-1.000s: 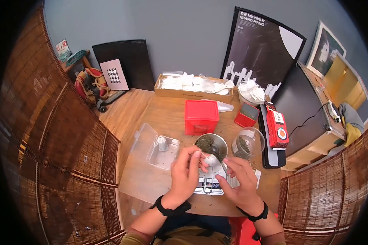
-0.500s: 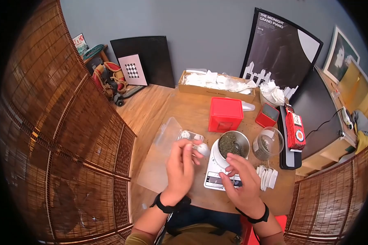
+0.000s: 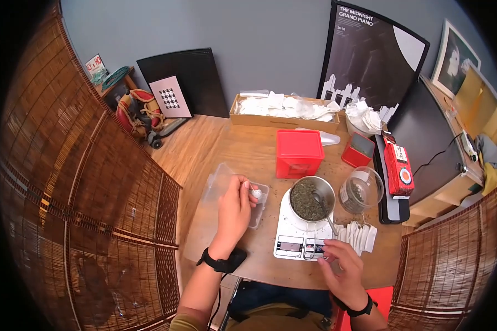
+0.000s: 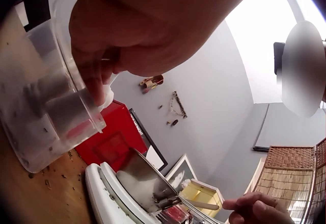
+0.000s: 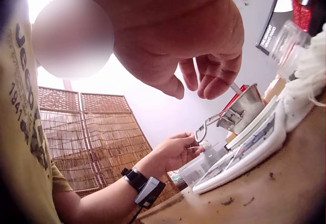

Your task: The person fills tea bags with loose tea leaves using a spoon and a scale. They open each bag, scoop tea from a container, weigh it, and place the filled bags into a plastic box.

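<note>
Pinching a small white pouch [image 3: 255, 193] in its fingers, the left hand [image 3: 236, 212] is at the clear box [image 3: 263, 205], left of centre. A scale [image 3: 284, 234] carrying a pot [image 3: 333, 194] stands between the hands. The right hand's [image 3: 345, 270] fingers bend loosely, thumb apart, near the spoon [image 3: 330, 222]; contact is unclear. Behind the pot stands a red container [image 3: 299, 154]. The head view shows dried leaves [image 3: 303, 201] inside the pot; the right wrist view adds shirt lettering [image 5: 21, 76].
</note>
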Demonstrator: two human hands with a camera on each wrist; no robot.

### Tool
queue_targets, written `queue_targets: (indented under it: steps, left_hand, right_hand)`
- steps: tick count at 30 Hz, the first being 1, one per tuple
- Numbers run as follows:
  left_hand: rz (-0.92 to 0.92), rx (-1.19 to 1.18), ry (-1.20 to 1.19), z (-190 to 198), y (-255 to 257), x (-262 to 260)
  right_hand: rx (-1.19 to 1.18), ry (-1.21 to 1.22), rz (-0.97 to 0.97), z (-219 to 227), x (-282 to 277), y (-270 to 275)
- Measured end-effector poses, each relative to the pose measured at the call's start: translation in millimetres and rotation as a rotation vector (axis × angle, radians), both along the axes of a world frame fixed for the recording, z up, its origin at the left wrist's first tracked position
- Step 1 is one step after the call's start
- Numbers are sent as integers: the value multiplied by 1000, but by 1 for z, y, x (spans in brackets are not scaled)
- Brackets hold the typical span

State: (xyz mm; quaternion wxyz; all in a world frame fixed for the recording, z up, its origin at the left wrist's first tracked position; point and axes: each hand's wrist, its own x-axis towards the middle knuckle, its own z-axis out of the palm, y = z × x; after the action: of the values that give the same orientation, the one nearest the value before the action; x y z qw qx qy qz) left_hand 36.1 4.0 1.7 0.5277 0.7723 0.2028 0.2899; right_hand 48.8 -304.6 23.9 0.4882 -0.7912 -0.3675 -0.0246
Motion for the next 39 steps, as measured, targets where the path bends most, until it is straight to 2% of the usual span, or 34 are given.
queue_targets:
  steps: [5,8,11,14,17,21,23,24,26,31,34,36,37,39]
  left_hand:
    - [-56,25,71,-18,6,11]
    - [-30,30,68,-18,3,11]
    - [-18,68,40,-12,-1,8]
    - [-38,25,-29,-25,3,10]
    - [6,71,16,-25,1,8]
    - [-13,111,34,-4,-12,-2]
    - [102,402,21,4,-18,-4]
    - [90,398,16,9,-23,-5]
    - [127,443,-33,19,-31,-8]
    - [136,555,-122,30,-51,-14]
    - [100,513,-113,35,-68,-22]
    - [67,519,-146,40,-86,-31]
    - [-26,461,-141,38,-94,-39]
    - [-218,323,-145,36,-119,-54]
  right_hand:
    - [24,48,-69,-10,-2,-13]
    - [33,67,-126,-16,-5,-22]
    - [30,101,-161,-20,-7,-28]
    - [18,85,-173,-24,-6,-31]
    - [48,67,-222,-30,-9,-35]
    - [47,55,-300,-31,-4,-53]
    - [15,-13,-403,-40,4,-64]
    - [12,-17,-416,-42,9,-72]
    - [-64,71,-571,-43,18,-86]
    - [-189,-61,-544,-65,32,-111]
    - [-182,-160,-515,-76,32,-119]
    - [-99,38,-632,-63,25,-111]
    - [-97,35,-630,-59,21,-109]
    - [82,16,-690,-51,8,-106]
